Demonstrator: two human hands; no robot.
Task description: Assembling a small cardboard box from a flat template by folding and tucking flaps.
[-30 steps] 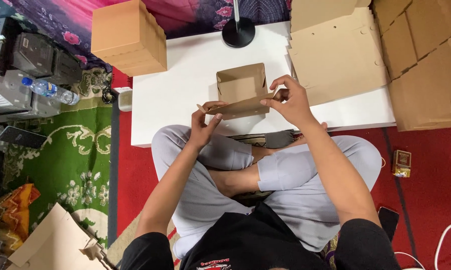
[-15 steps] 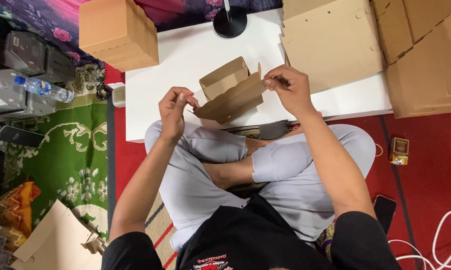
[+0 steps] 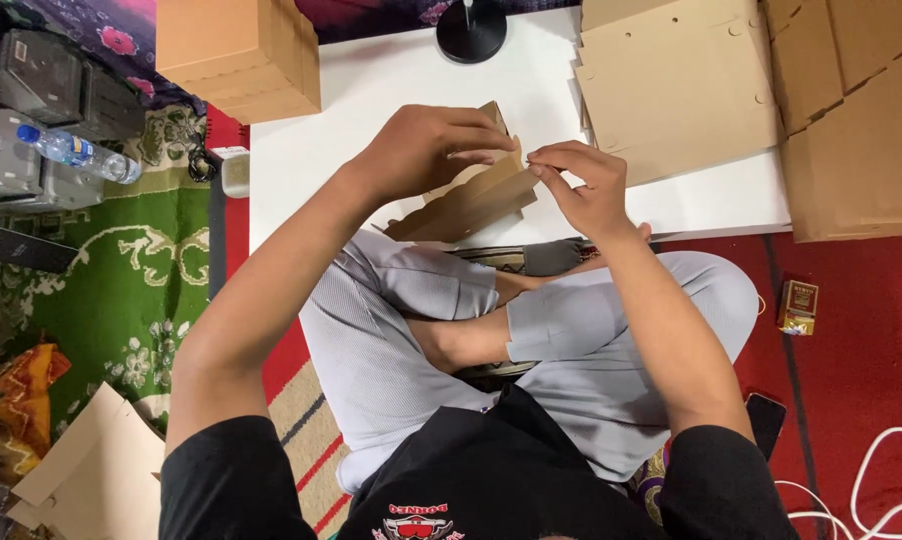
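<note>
Both hands pinch 1 half-folded cardboard box (image 3: pixel 466 200) over the white table's (image 3: pixel 371 100) near edge: left hand (image 3: pixel 426 150) on top, right hand (image 3: pixel 581 185) gripping its flap. Uneven pressure could crease or tear it.

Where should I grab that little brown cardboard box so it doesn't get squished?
Probably by its folded edges, one from each side. The half-folded cardboard box is tilted above the white table, with the left hand over its top and the right hand pinching its right edge. The thin panels would likely bend; the creases look stiffer.
</note>
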